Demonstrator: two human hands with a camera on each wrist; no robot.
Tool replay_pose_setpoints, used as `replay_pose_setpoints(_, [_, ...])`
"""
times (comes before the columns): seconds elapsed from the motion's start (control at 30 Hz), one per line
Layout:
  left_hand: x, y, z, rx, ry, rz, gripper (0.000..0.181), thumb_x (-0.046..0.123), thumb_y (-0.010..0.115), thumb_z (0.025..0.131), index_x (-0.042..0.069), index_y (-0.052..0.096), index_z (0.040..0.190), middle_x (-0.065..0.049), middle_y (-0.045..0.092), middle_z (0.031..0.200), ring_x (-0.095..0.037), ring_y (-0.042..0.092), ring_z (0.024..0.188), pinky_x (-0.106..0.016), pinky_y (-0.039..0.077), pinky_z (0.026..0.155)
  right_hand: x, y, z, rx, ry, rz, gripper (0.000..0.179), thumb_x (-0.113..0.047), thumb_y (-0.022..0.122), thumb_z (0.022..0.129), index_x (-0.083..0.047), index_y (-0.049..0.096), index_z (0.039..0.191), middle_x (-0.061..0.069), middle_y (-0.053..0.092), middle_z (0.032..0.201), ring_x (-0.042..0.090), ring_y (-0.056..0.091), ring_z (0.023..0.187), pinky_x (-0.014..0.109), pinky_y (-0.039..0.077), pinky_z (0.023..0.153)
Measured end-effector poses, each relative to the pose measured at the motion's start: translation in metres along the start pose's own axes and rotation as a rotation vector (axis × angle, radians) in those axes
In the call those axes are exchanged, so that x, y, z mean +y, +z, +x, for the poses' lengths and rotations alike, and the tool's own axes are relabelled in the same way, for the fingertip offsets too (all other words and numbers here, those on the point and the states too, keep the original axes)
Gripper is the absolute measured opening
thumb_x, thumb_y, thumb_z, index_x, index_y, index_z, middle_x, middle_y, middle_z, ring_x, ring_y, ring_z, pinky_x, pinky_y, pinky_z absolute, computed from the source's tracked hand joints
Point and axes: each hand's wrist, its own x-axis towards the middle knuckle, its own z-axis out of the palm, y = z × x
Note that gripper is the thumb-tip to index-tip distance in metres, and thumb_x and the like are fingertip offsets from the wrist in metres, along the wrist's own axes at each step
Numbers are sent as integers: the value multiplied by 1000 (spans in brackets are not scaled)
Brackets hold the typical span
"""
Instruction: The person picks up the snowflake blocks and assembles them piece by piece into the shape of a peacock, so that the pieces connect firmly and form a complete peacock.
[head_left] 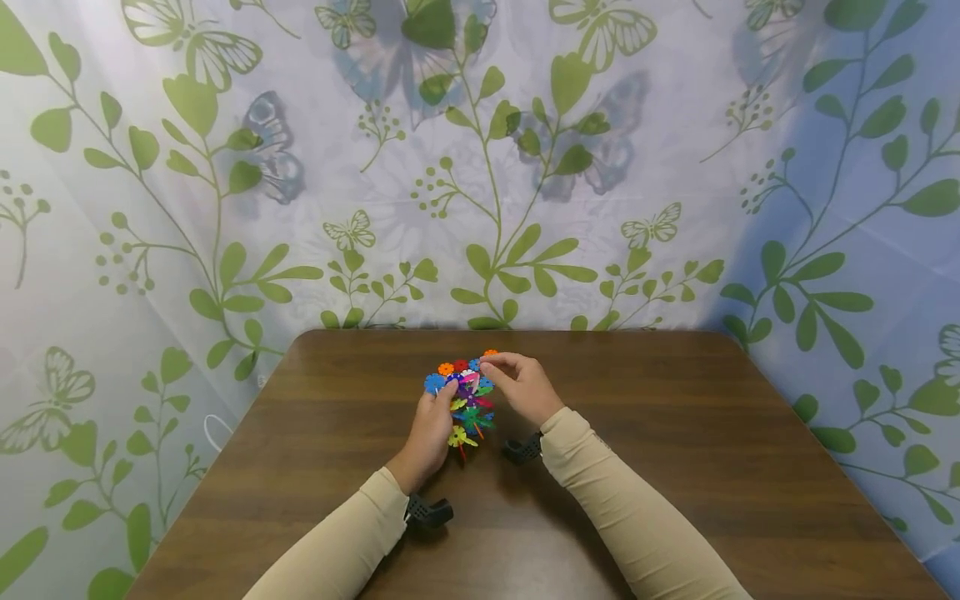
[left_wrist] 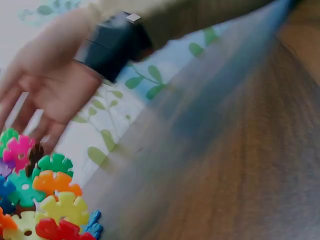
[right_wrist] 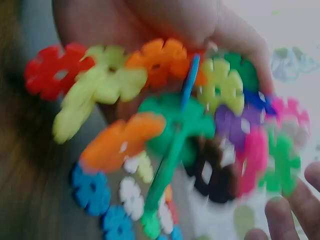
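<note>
With left hand (head_left: pixel 430 427) gripped discs (head_left: pixel 472 417) over table (head_left: pixel 690 442); with right hand (head_left: pixel 531 390) touched their far edge, could not tell whether pinching.

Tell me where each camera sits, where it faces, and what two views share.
Head: worn on the head, facing forward and down at the left hand, right hand, beige sleeves and flower-shaped discs over the wooden table.
Left wrist: on that wrist, facing across the table, discs at lower left; the right hand and black wrist mount show.
Right wrist: on that wrist, close on the discs; a palm and fingertips show, whose is unclear.
Head and left wrist share: right hand, discs, table, leaf-print cloth.
</note>
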Motion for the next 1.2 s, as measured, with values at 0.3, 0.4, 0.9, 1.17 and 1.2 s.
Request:
replay_pose_setpoints(0.3, [1,-6,7,153,-106,-112,77,42,53,111,-2,17,163,-20,26,166,-36,21,154,-52,19,124,35,-3,-3,-198,62,-279,21,-4,72,101,-3,75,122,9,74,117,28,69,108,46,56,93])
replay_pose_setpoints(0.4, [2,-6,6,150,-118,-109,82,43,53,111,-1,9,165,-19,15,170,-35,9,157,-52,11,125,40,0,-3,-313,7,-380,23,0,77,96,-3,76,118,9,74,118,29,69,110,47,55,96])
replay_pose_setpoints(0.9, [4,-4,3,135,-145,-47,84,46,55,109,-2,12,164,-21,16,168,-38,13,155,-56,9,124,43,2,-2,-239,13,-425,17,2,86,87,-11,81,96,0,64,102,21,67,90,36,58,82])
replay_pose_setpoints(1.17, [1,-2,3,95,-113,-67,59,41,57,109,-1,36,145,-19,35,150,-34,32,144,-53,21,123,47,-20,5,-88,-25,-183,16,-1,76,97,2,78,112,11,68,123,27,68,105,42,57,93])
replay_pose_setpoints(1.2, [1,-2,3,96,-112,-65,55,39,58,109,-1,38,141,-18,36,146,-33,32,142,-52,21,122,46,-22,6,-73,-38,-156,17,-2,76,97,3,78,114,13,68,124,28,68,105,42,57,93])
